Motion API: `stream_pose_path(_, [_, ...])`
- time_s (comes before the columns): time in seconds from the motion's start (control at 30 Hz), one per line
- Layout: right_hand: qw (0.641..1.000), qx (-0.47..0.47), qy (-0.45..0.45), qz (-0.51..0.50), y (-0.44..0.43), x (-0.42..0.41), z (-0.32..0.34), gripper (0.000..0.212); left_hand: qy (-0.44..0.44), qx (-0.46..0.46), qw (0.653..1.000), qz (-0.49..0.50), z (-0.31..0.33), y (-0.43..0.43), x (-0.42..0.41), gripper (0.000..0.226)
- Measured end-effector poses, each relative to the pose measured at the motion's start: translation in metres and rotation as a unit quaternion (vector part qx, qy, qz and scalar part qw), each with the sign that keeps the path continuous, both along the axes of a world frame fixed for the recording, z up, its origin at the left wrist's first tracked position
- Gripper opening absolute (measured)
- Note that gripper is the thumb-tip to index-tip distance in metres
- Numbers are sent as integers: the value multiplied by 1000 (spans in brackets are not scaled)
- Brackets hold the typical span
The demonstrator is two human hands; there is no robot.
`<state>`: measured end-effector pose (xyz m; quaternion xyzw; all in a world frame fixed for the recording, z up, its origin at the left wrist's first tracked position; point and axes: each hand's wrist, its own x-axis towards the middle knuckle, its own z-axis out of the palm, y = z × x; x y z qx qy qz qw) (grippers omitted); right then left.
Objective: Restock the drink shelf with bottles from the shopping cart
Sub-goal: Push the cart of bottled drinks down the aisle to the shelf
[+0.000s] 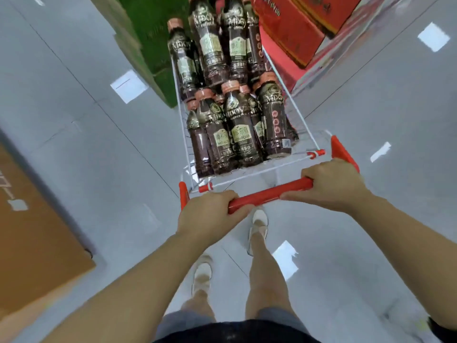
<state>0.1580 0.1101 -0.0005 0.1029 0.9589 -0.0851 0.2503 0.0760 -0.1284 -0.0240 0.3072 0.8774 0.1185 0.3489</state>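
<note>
Left hand [210, 214] & right hand [333, 184] both clamped on the red plastic cart handle [267, 195], w/ dark brown plastic drink bottles [237, 134] lying packed in the white wire cart basket [300, 115] just ahead of the hands.

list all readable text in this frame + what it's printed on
"MDGY": brand on the dark bottles lying in the shopping cart.
"MDGY" again, smaller, on the bottles' pale green labels; the characters above it are too blurred to read.
Red boxes: gold print, blurred, unreadable.
Brown carton: pale markings, cut off and blurred, unreadable.
</note>
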Motion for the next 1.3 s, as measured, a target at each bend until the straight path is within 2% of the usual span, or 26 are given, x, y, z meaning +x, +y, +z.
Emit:
stream_pose_path(0.13, [998, 18, 8, -65, -48, 54, -4, 73, 42, 10, 996, -77, -1, -35, 25, 44])
stream_pose_path(0.33, [985, -8, -48, -166, -102, 134, -2, 76, 63, 23, 980, -190, 2, -65, 65, 50])
stream_pose_path(0.6, [957, -30, -58, -284, -118, 227, 5, 78, 52, 30, 943, -329, 6, -39, 118, 51])
stream_pose_path(0.77, [933, -2, -35, -358, -108, 267, 3, 72, 79, 45, 902, -423, 5, 9, 131, 50])
stream_pose_path(1.0, [913, 59, -11, -404, -43, 310, -9, 77, 107, 93, 851, -506, 6, 119, 151, 50])
stream_pose_path(1.1, [909, 87, 17, -406, 6, 331, -12, 79, 103, 85, 847, -514, 5, 176, 168, 49])
stream_pose_path(1.3, [898, 82, 34, -430, 106, 363, -9, 73, 127, 87, 849, -506, 7, 291, 198, 49])
